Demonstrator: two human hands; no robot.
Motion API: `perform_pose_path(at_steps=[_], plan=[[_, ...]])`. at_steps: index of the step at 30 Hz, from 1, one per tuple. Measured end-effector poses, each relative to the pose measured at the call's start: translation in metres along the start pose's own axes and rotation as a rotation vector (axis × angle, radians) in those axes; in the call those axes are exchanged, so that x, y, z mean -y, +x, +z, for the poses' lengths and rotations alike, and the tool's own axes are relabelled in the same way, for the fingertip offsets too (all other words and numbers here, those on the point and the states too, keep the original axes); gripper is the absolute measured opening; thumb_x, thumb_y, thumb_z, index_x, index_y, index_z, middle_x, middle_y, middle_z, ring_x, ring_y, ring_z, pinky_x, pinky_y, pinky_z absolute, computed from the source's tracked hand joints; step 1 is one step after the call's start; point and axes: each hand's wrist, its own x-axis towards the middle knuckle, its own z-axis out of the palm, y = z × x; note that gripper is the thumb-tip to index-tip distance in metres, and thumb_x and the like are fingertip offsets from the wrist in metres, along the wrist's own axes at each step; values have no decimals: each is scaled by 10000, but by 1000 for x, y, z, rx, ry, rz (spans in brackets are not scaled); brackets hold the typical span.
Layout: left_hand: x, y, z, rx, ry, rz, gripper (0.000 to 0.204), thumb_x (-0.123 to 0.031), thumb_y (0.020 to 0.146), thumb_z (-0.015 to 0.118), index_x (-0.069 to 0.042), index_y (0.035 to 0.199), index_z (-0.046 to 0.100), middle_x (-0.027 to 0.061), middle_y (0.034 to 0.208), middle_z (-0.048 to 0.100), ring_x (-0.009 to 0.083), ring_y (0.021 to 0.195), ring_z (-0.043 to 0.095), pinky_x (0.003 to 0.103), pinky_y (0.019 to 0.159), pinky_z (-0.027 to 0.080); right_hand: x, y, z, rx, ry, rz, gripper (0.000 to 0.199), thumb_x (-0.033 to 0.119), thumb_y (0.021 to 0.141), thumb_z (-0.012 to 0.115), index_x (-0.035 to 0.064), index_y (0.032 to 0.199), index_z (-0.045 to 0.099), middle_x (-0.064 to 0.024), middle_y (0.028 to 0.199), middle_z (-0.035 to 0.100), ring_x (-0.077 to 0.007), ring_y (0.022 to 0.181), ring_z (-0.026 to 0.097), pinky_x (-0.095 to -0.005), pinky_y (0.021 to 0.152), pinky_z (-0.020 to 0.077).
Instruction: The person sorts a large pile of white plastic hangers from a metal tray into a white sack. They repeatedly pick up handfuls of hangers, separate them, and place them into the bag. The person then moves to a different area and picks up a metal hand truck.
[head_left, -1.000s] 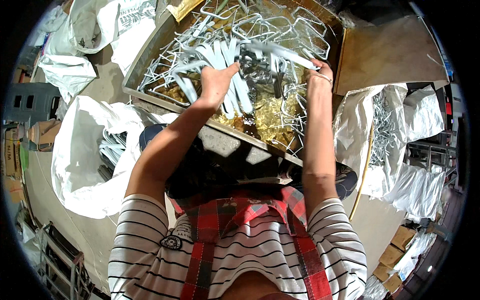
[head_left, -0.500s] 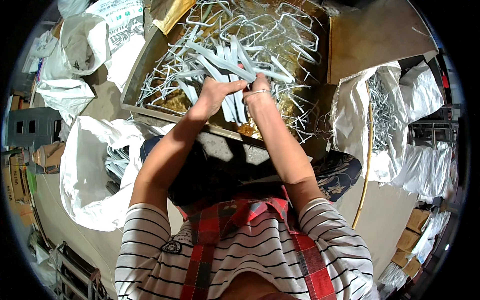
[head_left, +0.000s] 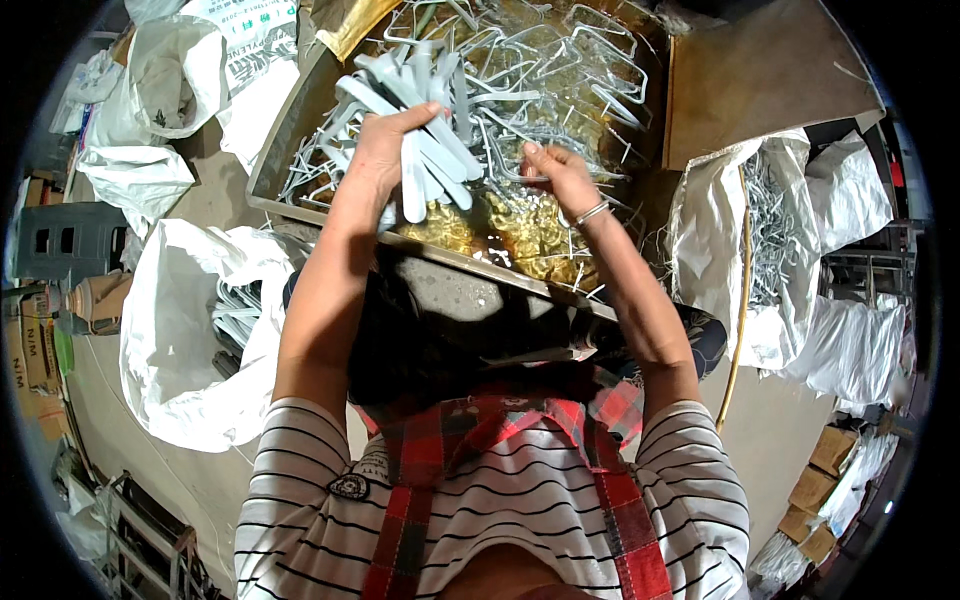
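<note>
A bundle of pale plastic hangers (head_left: pixel 425 150) is gripped above a metal tray (head_left: pixel 290 130).

The bundle is clasped by the closed fingers of the left hand (head_left: pixel 385 150), fanned out over the tray's gold lining. A single wire hanger (head_left: pixel 520 165) is pinched by the right hand (head_left: pixel 560 175), just beside the bundle. White sacks (head_left: pixel 185 330) are seen on the floor alongside.

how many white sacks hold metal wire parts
2. One open white sack lies at the person's left with wire parts inside; another sack stands at the right, full of them. Other bags' contents are hidden.
</note>
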Motion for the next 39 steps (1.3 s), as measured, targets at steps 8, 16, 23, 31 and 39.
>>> perform_pose_path(at_steps=[8,16,23,31,39], plan=[[-7,11,-9,-97,-484,74,217,-226,864,561,-34,963,572,107,876,611,242,814,595,375,776,489,28,-8,49,433,-216,-309,1039,408,523,840,18,1330,315,-143,1292,442,-246,1204,401,-323,1047,257],[-7,20,-13,-194,-488,123,296,-299,891,500,-19,958,569,108,886,609,257,836,584,406,772,482,1,18,90,326,260,-339,467,44,701,743,53,1113,522,-21,947,611,-88,808,568,-255,745,479],[-20,26,-30,-320,-458,379,245,-86,848,569,92,1012,531,179,938,607,282,774,621,399,694,535,25,-8,45,264,-1374,-133,231,207,807,564,44,969,538,-153,816,643,-308,791,624,-395,721,474],[-12,38,-40,-343,-510,293,307,-213,876,530,0,1097,520,152,1075,578,304,957,570,444,831,473,7,-28,109,-6,-962,-1043,499,199,728,685,92,1176,493,-98,768,635,-221,649,598,-318,555,436],[-32,22,-54,-300,-441,205,242,-149,854,547,25,1022,560,169,968,610,298,857,605,417,773,499,-55,6,-41,-225,650,39,170,156,823,562,-12,822,540,-95,692,632,-91,466,507,-203,429,381]])
